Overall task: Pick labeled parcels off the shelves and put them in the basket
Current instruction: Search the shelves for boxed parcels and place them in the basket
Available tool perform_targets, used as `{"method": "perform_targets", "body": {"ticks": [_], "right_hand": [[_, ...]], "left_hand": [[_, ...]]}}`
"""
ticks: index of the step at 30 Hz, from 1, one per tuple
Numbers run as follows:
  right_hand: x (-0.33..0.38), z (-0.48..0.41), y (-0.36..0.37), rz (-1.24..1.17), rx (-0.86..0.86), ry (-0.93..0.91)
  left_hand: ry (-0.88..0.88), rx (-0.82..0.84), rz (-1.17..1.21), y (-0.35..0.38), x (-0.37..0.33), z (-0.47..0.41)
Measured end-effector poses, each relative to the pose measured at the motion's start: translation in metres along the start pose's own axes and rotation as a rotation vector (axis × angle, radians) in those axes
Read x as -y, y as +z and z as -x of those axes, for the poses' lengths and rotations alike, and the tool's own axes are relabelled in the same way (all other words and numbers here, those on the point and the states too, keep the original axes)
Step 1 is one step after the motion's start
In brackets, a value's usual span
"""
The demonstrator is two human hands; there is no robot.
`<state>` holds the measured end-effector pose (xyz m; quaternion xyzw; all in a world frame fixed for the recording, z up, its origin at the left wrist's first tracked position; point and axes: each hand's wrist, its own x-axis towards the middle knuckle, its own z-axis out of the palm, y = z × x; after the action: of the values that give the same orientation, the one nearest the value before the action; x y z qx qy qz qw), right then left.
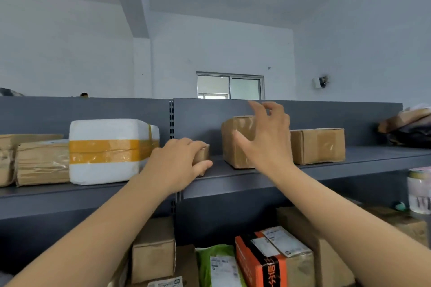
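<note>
Small parcel point(203, 153) mostly hidden by gripping left hand point(179, 161); right hand point(268, 138) blurred.

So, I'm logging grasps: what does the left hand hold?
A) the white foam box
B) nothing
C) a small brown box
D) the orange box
C: the left hand curls fingers and thumb round a small brown box on the top shelf.

A parcel storeroom: grey metal shelving point(303, 173) stacked with taped cartons point(318, 145).
</note>
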<state>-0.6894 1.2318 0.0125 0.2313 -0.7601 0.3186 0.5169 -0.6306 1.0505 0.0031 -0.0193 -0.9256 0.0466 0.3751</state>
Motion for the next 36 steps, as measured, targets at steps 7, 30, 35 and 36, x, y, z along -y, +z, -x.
{"method": "perform_targets", "body": {"ticks": [7, 30, 35, 36], "right_hand": [[-0.032, -0.032, 0.025, 0.112, 0.34, 0.194], [-0.033, 0.041, -0.03, -0.421, 0.016, -0.119], [-0.027, 0.053, -0.042, -0.605, 0.154, 0.084], [-0.026, 0.055, -0.045, -0.641, 0.165, 0.124]], "left_hand": [[-0.157, -0.016, -0.094, 0.012, -0.01, -0.009], [-0.105, -0.163, 1.044, -0.016, -0.079, -0.002], [-0.127, -0.108, 1.212, -0.022, -0.078, 0.009], [-0.124, -0.102, 1.234, -0.024, -0.078, 0.011]]}}
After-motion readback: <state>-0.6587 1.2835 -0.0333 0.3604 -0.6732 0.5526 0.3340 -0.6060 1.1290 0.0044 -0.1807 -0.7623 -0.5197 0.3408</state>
